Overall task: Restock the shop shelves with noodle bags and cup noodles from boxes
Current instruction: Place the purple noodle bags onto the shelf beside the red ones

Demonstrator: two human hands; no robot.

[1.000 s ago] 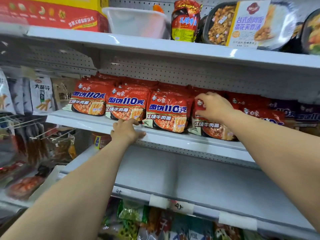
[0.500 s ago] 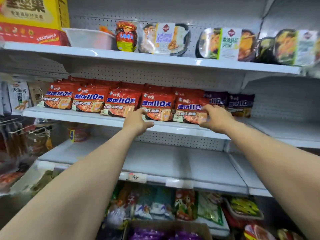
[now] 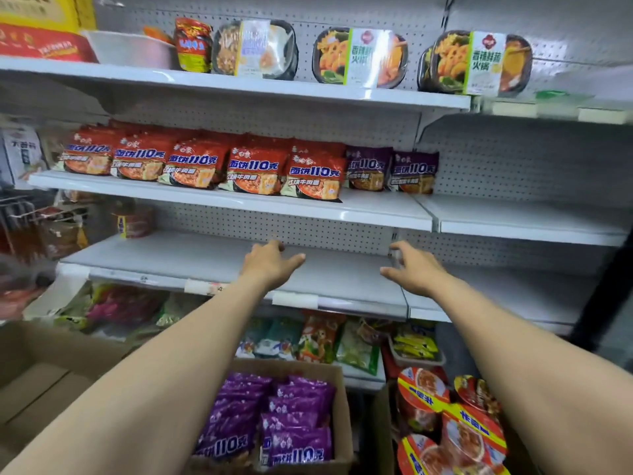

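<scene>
Head camera view, looking at white metal shop shelving. At the lower left sat an open brown cardboard box (image 3: 37, 378). Above it, on the middle shelf, a row of red plastic noodle bags with blue lettering (image 3: 195, 166) stood side by side, leaning back, running from the left end toward the centre.

One level down, the person's left hand (image 3: 270, 265) reached out over the pale grey lower shelf board (image 3: 171, 255), palm down, fingers straight and a little spread, gripping nothing. Whether it touched the board could not be told. Beneath that forearm, at the bottom centre, a second brown cardboard box (image 3: 301, 368) held stacked purple plastic noodle bags (image 3: 294, 419).

To the right, the right hand (image 3: 416, 272) was stretched over the same board, level with the left and well apart from it, fingers loosely curved and spread, also holding nothing. On the middle shelf above it, two purple noodle bags (image 3: 412, 173) stood just beside the last red one. On the top shelf stood black plastic meal trays in white paper sleeves (image 3: 359, 58). At the bottom right, under the right forearm, red paper noodle cups with yellow-banded lids (image 3: 423, 389) were packed close together.
</scene>
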